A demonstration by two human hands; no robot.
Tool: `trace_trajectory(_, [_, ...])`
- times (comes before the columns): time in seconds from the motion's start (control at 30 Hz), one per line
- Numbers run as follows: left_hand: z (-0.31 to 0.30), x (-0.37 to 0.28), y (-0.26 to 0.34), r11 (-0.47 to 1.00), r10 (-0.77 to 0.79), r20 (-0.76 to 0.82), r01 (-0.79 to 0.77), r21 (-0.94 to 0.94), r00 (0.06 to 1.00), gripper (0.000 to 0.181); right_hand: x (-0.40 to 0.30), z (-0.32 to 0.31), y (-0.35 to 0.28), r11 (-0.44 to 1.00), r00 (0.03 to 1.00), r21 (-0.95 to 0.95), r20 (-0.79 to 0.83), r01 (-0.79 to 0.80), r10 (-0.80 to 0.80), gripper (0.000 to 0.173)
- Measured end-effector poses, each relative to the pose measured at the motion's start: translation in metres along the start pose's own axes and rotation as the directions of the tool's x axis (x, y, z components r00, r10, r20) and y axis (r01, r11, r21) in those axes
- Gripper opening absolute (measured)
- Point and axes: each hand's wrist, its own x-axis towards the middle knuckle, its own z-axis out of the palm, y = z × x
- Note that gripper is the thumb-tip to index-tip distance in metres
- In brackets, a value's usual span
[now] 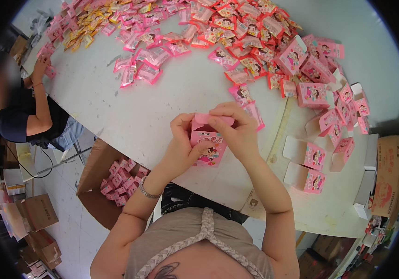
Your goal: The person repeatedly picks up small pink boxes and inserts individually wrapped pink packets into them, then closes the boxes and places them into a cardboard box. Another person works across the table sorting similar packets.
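Observation:
A pink printed carton (209, 153) stands at the table's near edge, its top partly unclosed. My left hand (184, 144) grips its left side, with the thumb across the front. At the carton's top flap, my right hand (236, 130) pinches the pink cardboard between thumb and fingers. Just behind my right hand lie two pink candy sachets (240, 95). A large heap of red and pink sachets (245, 31) covers the back of the table. To the right, empty pink cartons (313, 96) lie in a loose pile, several with raised flaps.
A large cardboard box (93, 174) below the table edge holds many small pink cartons (121, 181). At the far left, a co-worker (39, 115) handles a pink carton. Yellow sachets (88, 28) lie at the back left. A brown carton (388, 174) stands beyond the right edge.

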Motion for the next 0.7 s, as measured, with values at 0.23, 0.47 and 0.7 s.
trace_trajectory(0.23, [-0.007, -0.005, 0.011, 0.993, -0.115, -0.096, 0.110, -0.052, 0.989, 0.050, -0.009, -0.015, 0.001, 0.998, 0.963, -0.053, 0.264, -0.038, 0.051, 0.016])
trace_trajectory(0.47, [-0.067, -0.042, 0.080, 0.687, -0.154, -0.321, 0.335, 0.645, 0.934, 0.019, 0.064, -0.069, 0.008, 0.438, 0.993, -0.899, -0.032, 0.020, -0.111, 0.048])
trace_trajectory(0.7, [-0.094, -0.063, 0.048, 0.746, -0.453, -0.163, 0.473, 0.470, 0.877, 0.071, 0.150, -0.133, 0.035, 0.469, 0.652, -0.842, -0.516, -0.266, -0.556, 0.078])
